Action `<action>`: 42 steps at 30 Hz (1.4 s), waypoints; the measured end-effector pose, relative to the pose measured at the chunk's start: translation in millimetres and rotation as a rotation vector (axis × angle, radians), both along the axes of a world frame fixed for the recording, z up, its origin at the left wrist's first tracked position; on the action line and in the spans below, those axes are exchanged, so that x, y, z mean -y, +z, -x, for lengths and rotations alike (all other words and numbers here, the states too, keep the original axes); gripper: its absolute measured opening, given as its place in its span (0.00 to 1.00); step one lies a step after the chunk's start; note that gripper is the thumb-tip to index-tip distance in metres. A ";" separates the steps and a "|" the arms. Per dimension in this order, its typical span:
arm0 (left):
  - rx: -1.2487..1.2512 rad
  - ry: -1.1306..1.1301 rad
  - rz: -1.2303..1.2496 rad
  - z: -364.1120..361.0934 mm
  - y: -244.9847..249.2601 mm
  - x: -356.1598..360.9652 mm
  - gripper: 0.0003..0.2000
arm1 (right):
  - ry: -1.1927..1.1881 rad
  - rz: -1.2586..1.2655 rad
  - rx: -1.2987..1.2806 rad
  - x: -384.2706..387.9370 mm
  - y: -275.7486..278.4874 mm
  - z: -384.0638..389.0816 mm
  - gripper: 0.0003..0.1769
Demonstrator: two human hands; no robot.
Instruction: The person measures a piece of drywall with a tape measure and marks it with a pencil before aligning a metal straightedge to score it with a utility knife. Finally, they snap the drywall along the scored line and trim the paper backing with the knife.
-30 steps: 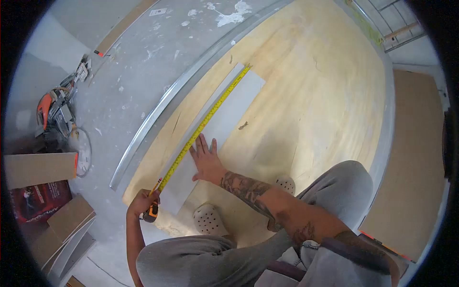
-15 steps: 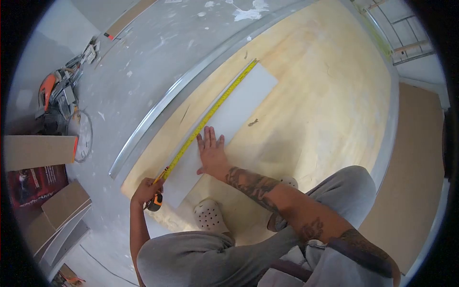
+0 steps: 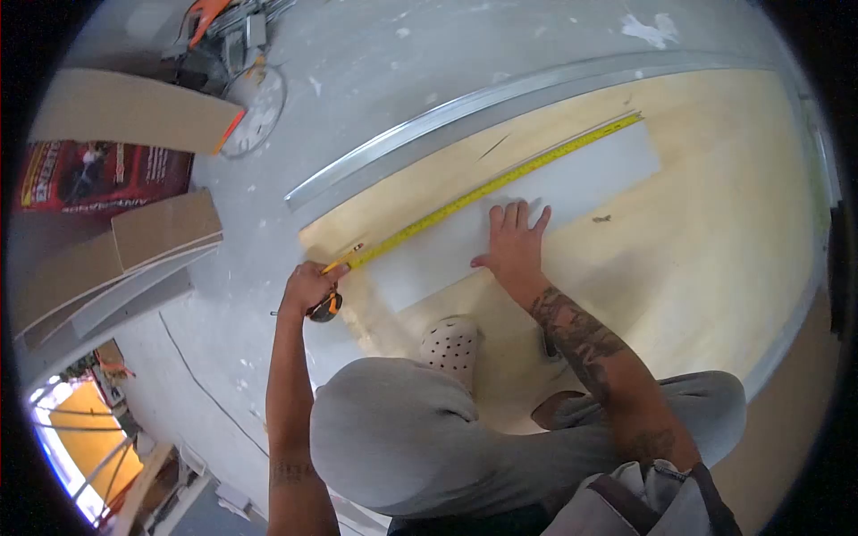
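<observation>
Left hand [image 3: 308, 288] grips tape measure [image 3: 324, 306]; right hand [image 3: 512, 243] flat on white board [image 3: 581, 179].

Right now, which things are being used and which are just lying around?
In use: tape measure held in the left hand, its yellow tape along the white board, right hand flat on that board, plywood sheet underneath.
Lying about: red box, cardboard pieces, round disc, orange tool.

Bright even daylight, soft shadows, heavy fisheye warp w/ black vignette corners.
</observation>
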State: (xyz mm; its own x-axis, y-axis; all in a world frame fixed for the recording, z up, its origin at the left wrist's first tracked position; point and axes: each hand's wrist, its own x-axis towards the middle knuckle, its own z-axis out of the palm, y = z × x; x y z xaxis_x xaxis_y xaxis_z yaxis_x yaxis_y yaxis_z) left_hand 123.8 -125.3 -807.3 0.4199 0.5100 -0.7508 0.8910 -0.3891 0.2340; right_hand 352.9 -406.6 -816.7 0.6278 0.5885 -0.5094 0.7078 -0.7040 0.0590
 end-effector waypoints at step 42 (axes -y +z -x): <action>-0.052 0.020 -0.407 36.2 -20.3 46.7 0.30 | 0.373 -0.042 -0.078 -70.5 -14.7 77.5 0.44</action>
